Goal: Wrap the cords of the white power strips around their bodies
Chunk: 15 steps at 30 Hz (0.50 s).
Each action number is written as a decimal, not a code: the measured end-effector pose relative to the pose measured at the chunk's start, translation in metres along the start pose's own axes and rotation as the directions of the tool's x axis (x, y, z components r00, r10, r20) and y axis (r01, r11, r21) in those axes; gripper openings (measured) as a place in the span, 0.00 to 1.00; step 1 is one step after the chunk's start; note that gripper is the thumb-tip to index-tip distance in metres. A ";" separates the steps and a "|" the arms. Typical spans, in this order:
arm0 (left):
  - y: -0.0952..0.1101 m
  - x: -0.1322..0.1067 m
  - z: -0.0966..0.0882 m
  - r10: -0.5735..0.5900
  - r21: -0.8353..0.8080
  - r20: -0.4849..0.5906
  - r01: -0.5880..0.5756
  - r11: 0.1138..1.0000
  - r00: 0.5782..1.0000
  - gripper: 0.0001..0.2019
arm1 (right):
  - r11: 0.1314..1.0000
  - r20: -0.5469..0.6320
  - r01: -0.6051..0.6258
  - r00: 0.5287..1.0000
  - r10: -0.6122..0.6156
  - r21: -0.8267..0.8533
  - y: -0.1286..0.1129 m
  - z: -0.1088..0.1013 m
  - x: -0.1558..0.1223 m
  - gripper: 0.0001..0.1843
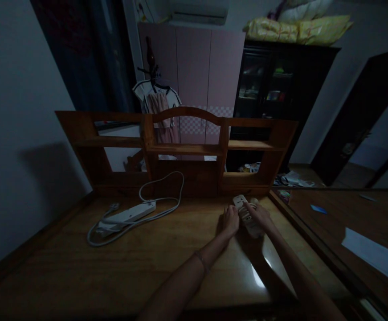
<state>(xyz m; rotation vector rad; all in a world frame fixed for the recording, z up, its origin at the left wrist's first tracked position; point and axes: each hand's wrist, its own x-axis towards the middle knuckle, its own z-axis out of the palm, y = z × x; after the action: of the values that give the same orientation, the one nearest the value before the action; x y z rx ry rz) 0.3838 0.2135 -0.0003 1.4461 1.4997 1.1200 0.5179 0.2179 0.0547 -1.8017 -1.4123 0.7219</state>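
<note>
A pale power strip (239, 200) rests near the right side of the wooden desk, with its cord bundled around its middle. My right hand (259, 216) is closed over the cord and the strip from the right. Just left of the strip is my left hand (231, 220), its fingers curled in; whatever they hold is hidden. A second, white power strip (130, 215) lies at the desk's left, its long cord (177, 206) looped loosely around and across it, with the plug (114, 206) beside its far side.
A wooden shelf unit (187, 149) stands along the desk's (140, 263) back edge. To the right is a darker brown surface (334, 209) with a paper sheet (374, 254) and a blue card (318, 209). A wall (20, 133) borders the left. The room is dim.
</note>
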 end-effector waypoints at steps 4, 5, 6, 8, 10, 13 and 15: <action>-0.006 0.005 0.001 0.068 -0.012 0.002 -0.068 0.998 0.998 0.19 | 0.995 0.083 -0.074 0.994 0.068 0.073 0.003 -0.001 0.005 0.17; -0.007 0.006 0.002 0.089 -0.023 0.005 -0.089 0.996 0.996 0.19 | 0.992 0.103 -0.088 0.992 0.078 0.094 0.005 -0.001 0.006 0.18; -0.008 0.007 0.003 0.108 -0.036 0.009 -0.108 0.994 0.994 0.20 | 0.988 0.122 -0.100 0.989 0.086 0.115 0.007 -0.002 0.008 0.18; -0.007 0.008 0.003 0.139 -0.059 0.018 -0.138 0.989 0.990 0.22 | 0.982 0.150 -0.116 0.984 0.093 0.149 0.010 -0.006 0.012 0.20; -0.006 0.009 0.002 0.160 -0.076 0.022 -0.158 0.985 0.987 0.23 | 0.978 0.151 -0.119 0.984 0.093 0.172 0.014 -0.009 0.016 0.21; -0.005 0.009 0.000 0.188 -0.088 0.020 -0.185 0.979 0.982 0.24 | 0.976 0.120 -0.105 0.989 0.083 0.190 0.019 -0.015 0.019 0.25; -0.006 0.010 -0.002 0.204 -0.089 0.017 -0.201 0.975 0.979 0.24 | 0.976 0.112 -0.096 0.991 0.075 0.197 0.021 -0.016 0.020 0.29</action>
<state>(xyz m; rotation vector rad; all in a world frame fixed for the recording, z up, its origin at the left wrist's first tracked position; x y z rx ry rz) 0.3789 0.2231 -0.0043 1.5737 1.2907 1.2664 0.5476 0.2314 0.0468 -1.6947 -1.2824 0.9803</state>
